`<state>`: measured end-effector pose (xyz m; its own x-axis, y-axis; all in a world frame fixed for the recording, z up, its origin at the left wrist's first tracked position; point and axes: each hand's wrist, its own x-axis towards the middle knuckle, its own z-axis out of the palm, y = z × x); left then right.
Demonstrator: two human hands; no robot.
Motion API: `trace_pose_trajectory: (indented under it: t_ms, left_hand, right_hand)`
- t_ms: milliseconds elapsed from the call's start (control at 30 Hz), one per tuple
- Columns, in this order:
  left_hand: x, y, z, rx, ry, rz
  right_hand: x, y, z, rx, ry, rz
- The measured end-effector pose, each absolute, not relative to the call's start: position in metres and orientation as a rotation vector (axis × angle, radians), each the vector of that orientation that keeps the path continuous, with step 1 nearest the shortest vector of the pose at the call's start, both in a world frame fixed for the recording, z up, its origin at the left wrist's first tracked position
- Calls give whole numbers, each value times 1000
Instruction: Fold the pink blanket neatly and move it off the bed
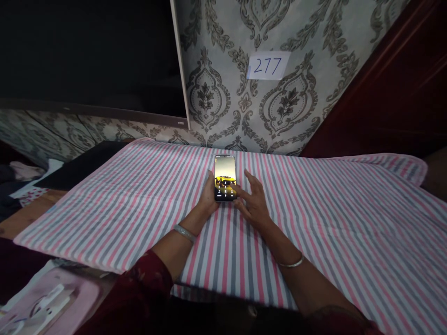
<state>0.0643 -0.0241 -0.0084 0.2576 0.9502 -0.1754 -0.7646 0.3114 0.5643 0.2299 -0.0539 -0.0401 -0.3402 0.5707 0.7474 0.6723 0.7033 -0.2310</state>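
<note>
A smartphone (225,170) with a lit screen stands out near the middle of the view, over the striped cloth. Its screen shows a yellow car and a keypad of small white symbols. My left hand (208,195) is wrapped round the phone's left side, with the thumb along the edge. To the right, my right hand (253,200) has its fingers spread, and one fingertip is over the lower right of the screen. I cannot tell whether that fingertip touches the glass. The left hand's other fingers are hidden behind the phone.
A pink, grey and white striped cloth (139,204) covers the table. A large dark television screen (91,60) is at the upper left. Patterned wallpaper carries a paper marked 277 (268,65). At the lower left is a pink tray (87,291) holding small items.
</note>
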Motion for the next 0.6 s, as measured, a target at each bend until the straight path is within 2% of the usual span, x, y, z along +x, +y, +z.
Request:
trace_pose_trajectory:
  t_ms: [600]
  left_hand:
    - [64, -23, -12, 488, 563, 1204]
  right_hand:
    - [234, -52, -41, -1014, -1973, -199]
